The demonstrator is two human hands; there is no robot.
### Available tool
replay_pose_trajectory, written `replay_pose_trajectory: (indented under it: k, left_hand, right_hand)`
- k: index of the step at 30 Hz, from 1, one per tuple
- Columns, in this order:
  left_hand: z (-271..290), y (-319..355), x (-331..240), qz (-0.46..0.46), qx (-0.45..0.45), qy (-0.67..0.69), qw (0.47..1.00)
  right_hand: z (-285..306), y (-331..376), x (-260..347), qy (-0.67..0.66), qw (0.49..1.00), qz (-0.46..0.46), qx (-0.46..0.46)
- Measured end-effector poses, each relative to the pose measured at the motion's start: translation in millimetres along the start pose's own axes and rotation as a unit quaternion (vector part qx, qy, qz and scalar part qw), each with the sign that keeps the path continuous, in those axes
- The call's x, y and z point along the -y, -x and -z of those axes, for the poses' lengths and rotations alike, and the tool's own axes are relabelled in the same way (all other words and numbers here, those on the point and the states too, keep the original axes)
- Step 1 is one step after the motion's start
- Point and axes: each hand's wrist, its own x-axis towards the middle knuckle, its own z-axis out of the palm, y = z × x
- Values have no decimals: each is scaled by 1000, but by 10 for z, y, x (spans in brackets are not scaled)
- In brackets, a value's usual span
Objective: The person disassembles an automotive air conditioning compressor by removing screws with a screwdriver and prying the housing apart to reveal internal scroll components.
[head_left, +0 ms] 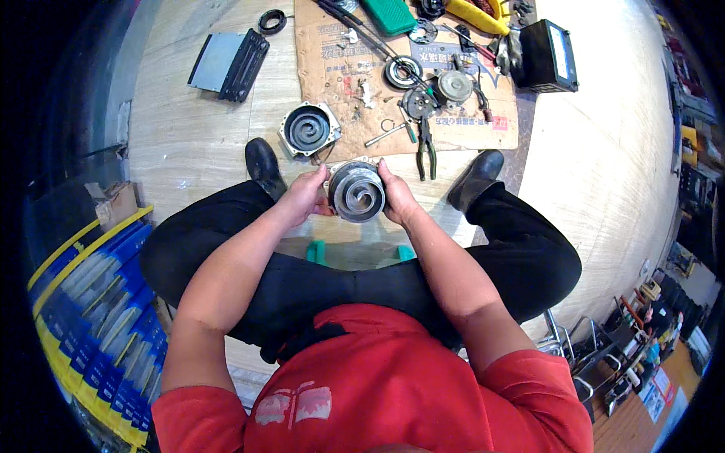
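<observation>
Between my knees I hold a round metal scroll compressor part [358, 195] with a spiral wall facing up. My left hand [306, 193] grips its left edge, fingers partly under it. On the opposite edge my right hand [397, 195] presses with thumb and fingers. Just beyond my left hand lies a matching scroll housing [310, 129], its spiral cavity facing up and a flange around it. Pliers [426, 149] with dark handles rest at the cardboard's near edge. Beside them is a small tool with a metal shaft [387, 135].
Flattened cardboard [483, 136] on the floor carries a pulley [403, 72], a round clutch part [454, 87] and a green case [390, 15]. A black battery [545, 57] stands right; a grey finned box [229, 64] and black ring [272, 21] lie left. Blue packages fill a yellow rack [91, 317].
</observation>
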Motion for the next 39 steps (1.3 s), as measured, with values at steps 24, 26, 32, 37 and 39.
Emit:
replay_pose_trajectory:
  k: [24, 26, 32, 37, 39]
  left_hand:
    - [1016, -1456, 123, -87, -139, 220, 962]
    - [1042, -1565, 194, -123, -132, 226, 957]
    - [580, -1697, 619, -139, -165, 356, 909]
    - [411, -1642, 604, -83, -159, 356, 917]
    - [503, -1749, 681, -59, -148, 385, 909]
  right_hand:
    - [659, -183, 238, -182, 981, 21, 58]
    - [672, -182, 258, -168, 984, 38, 44]
    - [691, -136, 301, -153, 987, 47, -23]
    - [982, -233, 214, -154, 986, 54, -29]
    - [948, -245, 153, -162, 986, 41, 5]
